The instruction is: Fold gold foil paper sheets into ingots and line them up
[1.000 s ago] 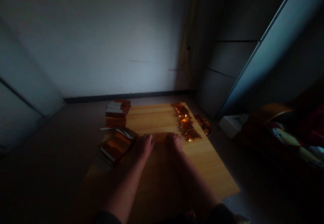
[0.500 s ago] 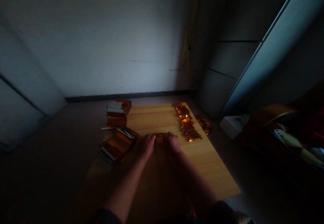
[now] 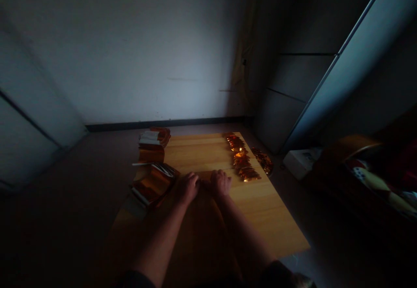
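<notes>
Close together over the middle of the wooden table (image 3: 247,210), both my hands have their fingers curled down. My left hand (image 3: 190,187) and my right hand (image 3: 221,183) press on a dark, copper-coloured foil sheet (image 3: 204,184), of which only a dim strip shows between them. Much of it is hidden by the hands and deep shadow. Left of my left hand lies a stack of copper foil sheets (image 3: 152,183) with white edges. To the right of my right hand, a row of folded shiny foil pieces (image 3: 241,160) runs along the table's edge.
More foil sheets (image 3: 151,153) and a bundle with pale edges (image 3: 150,138) lie at the table's far left corner. Beyond the right edge, a heap of shiny foil (image 3: 263,161) sits lower down, near a white box (image 3: 299,163). A wall (image 3: 156,62) stands behind.
The foil strip between my hands looks lower and darker now. My right hand's fingers have lifted and rolled over slightly; my left hand has shifted little.
</notes>
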`<state>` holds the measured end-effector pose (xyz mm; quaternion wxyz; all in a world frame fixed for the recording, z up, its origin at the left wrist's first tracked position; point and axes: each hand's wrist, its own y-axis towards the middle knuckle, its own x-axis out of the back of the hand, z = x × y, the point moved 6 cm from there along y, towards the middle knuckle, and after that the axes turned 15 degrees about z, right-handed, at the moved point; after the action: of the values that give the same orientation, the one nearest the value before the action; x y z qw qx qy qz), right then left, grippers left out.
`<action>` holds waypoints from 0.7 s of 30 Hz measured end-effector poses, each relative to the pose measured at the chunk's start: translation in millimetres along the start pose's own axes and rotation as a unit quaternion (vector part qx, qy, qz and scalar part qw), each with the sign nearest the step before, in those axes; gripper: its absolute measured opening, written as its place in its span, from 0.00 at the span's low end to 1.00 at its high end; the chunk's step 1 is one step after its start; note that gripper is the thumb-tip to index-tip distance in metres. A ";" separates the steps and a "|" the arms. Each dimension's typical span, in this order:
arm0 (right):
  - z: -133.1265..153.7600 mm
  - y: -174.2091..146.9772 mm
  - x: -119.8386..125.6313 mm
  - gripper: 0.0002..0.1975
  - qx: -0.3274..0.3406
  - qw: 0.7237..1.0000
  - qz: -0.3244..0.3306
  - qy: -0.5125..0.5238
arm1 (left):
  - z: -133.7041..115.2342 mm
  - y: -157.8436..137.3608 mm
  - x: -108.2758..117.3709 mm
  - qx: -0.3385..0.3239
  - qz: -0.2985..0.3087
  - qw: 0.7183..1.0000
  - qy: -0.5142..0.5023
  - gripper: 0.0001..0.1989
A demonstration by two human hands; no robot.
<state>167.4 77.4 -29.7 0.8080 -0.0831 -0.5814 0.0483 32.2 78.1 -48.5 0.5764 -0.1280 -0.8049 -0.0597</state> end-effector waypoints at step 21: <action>-23.7 11.8 2.0 0.10 0.014 0.999 0.024 0.045 | 9.6 3.3 -2.8 -0.004 -0.007 0.995 -0.103 0.10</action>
<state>190.7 87.4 -37.4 0.8329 -0.0875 -0.5416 0.0725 25.1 83.2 -54.5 0.4892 -0.1305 -0.8607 -0.0532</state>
